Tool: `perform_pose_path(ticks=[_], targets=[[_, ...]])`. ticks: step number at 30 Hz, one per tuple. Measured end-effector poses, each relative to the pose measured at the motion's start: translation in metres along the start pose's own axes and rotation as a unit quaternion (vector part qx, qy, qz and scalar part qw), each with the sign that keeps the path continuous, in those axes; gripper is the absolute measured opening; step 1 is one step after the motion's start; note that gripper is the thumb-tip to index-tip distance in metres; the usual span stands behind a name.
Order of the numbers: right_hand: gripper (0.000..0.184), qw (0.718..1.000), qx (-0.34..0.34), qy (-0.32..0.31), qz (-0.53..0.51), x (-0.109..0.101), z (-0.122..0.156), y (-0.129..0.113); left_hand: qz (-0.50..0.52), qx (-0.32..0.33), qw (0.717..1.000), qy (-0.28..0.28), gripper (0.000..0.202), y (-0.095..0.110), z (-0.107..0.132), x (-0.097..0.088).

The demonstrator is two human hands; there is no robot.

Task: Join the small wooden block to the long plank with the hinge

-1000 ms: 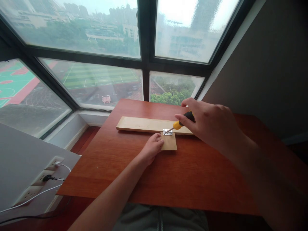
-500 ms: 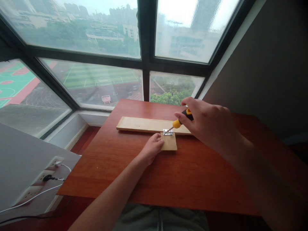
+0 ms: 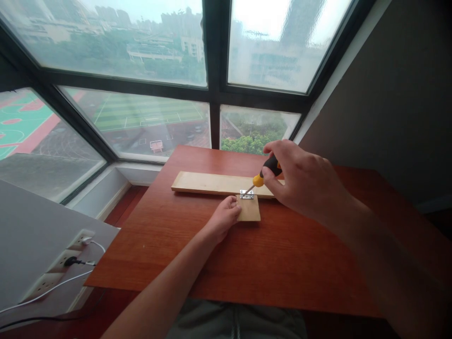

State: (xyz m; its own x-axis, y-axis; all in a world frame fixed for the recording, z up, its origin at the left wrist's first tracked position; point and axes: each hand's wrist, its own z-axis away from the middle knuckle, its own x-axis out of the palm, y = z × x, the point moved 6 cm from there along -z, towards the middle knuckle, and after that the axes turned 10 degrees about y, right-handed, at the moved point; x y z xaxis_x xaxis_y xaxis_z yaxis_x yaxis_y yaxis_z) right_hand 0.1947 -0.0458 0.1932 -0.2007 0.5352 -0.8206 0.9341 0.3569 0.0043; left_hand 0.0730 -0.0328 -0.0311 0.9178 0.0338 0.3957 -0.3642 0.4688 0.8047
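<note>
My right hand (image 3: 307, 183) is closed round the yellow and black handle of a screwdriver (image 3: 264, 173). Its tip rests on a small silver hinge (image 3: 246, 194). The hinge joins a long pale wooden board (image 3: 212, 182) to a small square wooden piece (image 3: 250, 211). My left hand (image 3: 223, 217) presses against the left edge of the small piece, its fingers curled beside the hinge. Both boards lie on a reddish-brown table (image 3: 183, 245).
A large window (image 3: 141, 84) with dark frames rises behind the table. A grey wall (image 3: 395, 99) stands on the right. At the lower left a white power strip (image 3: 60, 266) holds plugged cables. The table's near edge runs above my lap.
My right hand has turned on the screwdriver handle, the fingers shifting round it. The tip stays on the hinge. My left hand has not moved.
</note>
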Motion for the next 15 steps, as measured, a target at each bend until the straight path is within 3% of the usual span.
perform_pose_path(ticks=[4,10,15], targets=[[0.034,0.996,-0.024,-0.029,-0.085,0.0014,-0.0003,-0.0041,0.007,0.001,1.000,-0.003,0.026,-0.0011,-0.0010,-0.0007],[0.032,0.999,0.010,0.015,0.041,0.0016,-0.0036,0.0018,-0.001,0.001,1.000,-0.001,0.022,-0.0008,-0.0013,-0.0005],[0.032,0.998,-0.009,0.000,-0.054,0.0038,-0.0036,-0.0003,0.002,0.000,1.000,0.003,0.023,-0.0007,-0.0017,-0.0002]])
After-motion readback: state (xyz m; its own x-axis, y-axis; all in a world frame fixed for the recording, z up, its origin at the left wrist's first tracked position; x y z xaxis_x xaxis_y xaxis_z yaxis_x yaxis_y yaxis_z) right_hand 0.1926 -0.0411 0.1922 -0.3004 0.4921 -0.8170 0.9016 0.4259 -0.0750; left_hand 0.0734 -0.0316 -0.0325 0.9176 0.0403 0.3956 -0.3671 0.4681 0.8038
